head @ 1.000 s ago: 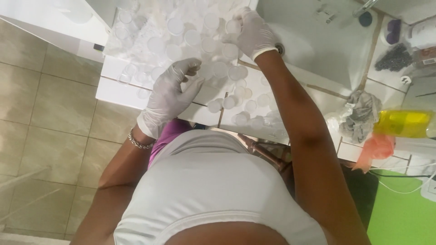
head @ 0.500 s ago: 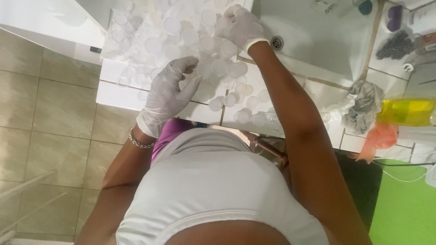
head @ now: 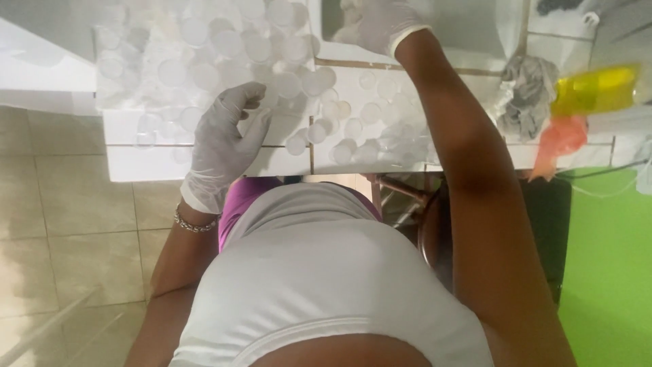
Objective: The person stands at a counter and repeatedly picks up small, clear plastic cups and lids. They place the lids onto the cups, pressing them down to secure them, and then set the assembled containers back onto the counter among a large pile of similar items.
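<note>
A white tiled worktop (head: pixel 204 163) is seen from above, covered with many thin, round, see-through discs (head: pixel 285 85), some overlapping, some lying singly near the front edge. The gloved left hand (head: pixel 224 139) is held over the discs near the front edge, its fingers (head: pixel 248 95) curled loosely and narrowly, thumb close to forefinger; whether a disc is pinched between them cannot be told. The gloved right hand (head: pixel 384 24) is stretched further away, at the rim of a sink (head: pixel 475 30), and is cut off by the top of the picture, so its grip cannot be told either. The discs are judged to be very light, thin and somewhat bendy, likely slick against gloves and prone to clinging together where they overlap; each would best be taken by its edge between thumb and fingertip, or slid to the worktop's front edge and lifted from there. To the right, a crumpled grey cloth (head: pixel 526 92), a yellow bottle (head: pixel 594 88) lying blurred, and an orange rag (head: pixel 560 139) are seen. What the discs are made of is hard to make out, and the inside of the sink is mostly hidden.
</note>
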